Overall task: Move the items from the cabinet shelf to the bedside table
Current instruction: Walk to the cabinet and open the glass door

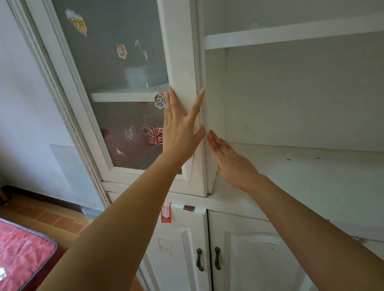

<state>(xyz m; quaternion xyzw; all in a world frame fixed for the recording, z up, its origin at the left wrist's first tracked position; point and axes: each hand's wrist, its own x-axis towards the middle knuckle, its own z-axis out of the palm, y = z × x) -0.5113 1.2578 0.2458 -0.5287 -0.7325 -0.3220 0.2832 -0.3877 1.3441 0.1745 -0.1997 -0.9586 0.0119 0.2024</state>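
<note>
A white cabinet fills the view, with a glass door (124,86) on the left covered in stickers. Behind the glass a pale stack (145,77) rests on an inner shelf (129,95); what it is I cannot tell. My left hand (181,128) lies flat and open against the door's right frame, fingers spread. My right hand (230,158) is open too, fingers together, touching the edge of that frame just inside the open compartment, above its lower shelf (311,171). Neither hand holds anything. The bedside table is out of view.
An upper shelf (292,34) crosses the open right compartment. Below are two white doors with dark handles (208,259). A red-covered bed (15,253) sits at the lower left on a tiled floor, beside a pale wall.
</note>
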